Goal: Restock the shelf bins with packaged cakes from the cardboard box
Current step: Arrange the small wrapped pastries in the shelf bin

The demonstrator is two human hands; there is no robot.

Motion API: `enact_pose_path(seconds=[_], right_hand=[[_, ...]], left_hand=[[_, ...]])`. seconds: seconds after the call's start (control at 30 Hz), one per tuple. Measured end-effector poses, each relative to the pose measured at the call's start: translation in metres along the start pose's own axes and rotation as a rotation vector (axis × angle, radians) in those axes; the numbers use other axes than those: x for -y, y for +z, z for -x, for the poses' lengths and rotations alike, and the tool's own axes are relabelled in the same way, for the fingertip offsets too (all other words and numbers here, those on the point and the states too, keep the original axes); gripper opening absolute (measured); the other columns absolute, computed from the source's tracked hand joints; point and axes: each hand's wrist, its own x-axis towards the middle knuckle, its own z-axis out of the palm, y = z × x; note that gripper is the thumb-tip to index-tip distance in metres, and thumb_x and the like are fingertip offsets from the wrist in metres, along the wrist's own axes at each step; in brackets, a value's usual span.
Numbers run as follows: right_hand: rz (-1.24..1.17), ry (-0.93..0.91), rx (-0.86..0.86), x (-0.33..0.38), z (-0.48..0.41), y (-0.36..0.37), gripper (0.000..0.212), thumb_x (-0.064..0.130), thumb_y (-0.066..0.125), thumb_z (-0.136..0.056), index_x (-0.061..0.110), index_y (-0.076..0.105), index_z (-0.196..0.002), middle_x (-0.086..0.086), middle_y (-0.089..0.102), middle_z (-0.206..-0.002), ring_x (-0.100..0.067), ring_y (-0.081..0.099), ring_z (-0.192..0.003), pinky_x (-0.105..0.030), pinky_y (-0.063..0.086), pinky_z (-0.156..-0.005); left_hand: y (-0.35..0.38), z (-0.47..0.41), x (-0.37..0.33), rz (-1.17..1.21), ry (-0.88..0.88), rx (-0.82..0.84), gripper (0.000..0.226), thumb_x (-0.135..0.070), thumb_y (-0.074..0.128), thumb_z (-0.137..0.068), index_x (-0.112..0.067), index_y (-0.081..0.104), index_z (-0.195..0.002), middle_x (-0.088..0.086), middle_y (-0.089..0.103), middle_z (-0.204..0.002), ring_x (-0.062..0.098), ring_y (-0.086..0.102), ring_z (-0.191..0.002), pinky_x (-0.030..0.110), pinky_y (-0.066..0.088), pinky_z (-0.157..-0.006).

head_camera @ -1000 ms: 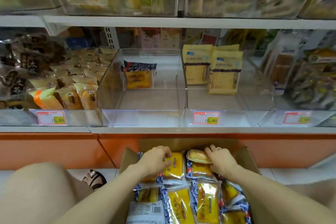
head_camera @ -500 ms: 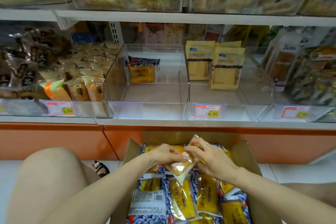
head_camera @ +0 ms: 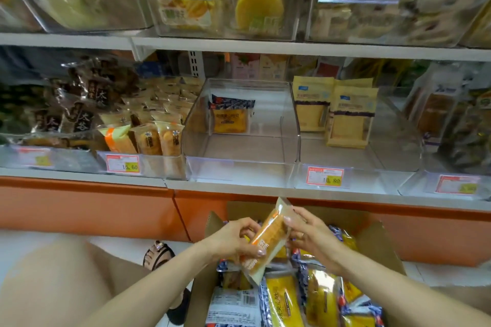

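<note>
Now, left bin (head_camera: pixel 162 166): full of small wrapped cakes. Its front pack (head_camera: pixel 118 139) carries an orange band much like the one on the cake I'm holding. This bin sits up and well to the left of my hands.
Mid bin (head_camera: pixel 239 167): nearly bare, with one blue pack (head_camera: pixel 230 117) standing at the back. It lies straight above and beyond my hands.
Left hand (head_camera: pixel 236 240): fingers curled round the cake's lower half, thumb pressed on its face.
Cake (head_camera: pixel 268 233): clear wrapper with an orange band, lifted clear of the box and held between both hands, below the shelf (head_camera: pixel 212 187) edge. Its long axis is tilted, top end up and right toward the shelf, bottom end down and left toward the box.
Right hand (head_camera: pixel 309 236): fingers pinch the cake's upper right edge.
Box (head_camera: pixel 374 233): open beneath my hands. The loose packs (head_camera: pixel 283 302) inside are blue and yellow, like the one in the mid bin.
Next move, as I judge it: the cake looks like left-bin stock, so it goes up and left. My left hand is nearer and seems to have the firmer hold, so I'd let the right go. I'd lead with the top end over that bin's front wall.
</note>
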Motion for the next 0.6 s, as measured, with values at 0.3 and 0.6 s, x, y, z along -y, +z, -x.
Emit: enact_pose_path(seconds=[0.3,0.6], right_hand=[[0.249,-0.253,-0.145,0.038,-0.008,0.037,0.009,0.014,0.066,-0.083,0.016,0.074,-0.088,-0.006,0.074,-0.084,-0.014,0.069,-0.072,-0.024,0.052,-0.059],[0.205,-0.364,0.021,0.078,-0.016,0.092,0.035,0.015,0.073,-0.075,0.018,0.063,-0.108,0.001,0.074,-0.096,-0.009,0.069,-0.086,-0.02,0.053,-0.067]], left_hand=[[-0.021,0.03,-0.007,0.004,0.064,-0.032,0.036,-0.014,0.07,-0.082,-0.019,0.049,-0.111,0.0,0.054,-0.106,0.015,0.054,-0.094,0.03,0.049,-0.087],[-0.059,0.047,-0.021,0.152,0.278,-0.4,0.036,-0.02,0.076,-0.077,-0.019,0.06,-0.109,0.001,0.068,-0.105,0.014,0.065,-0.098,0.029,0.052,-0.089]])
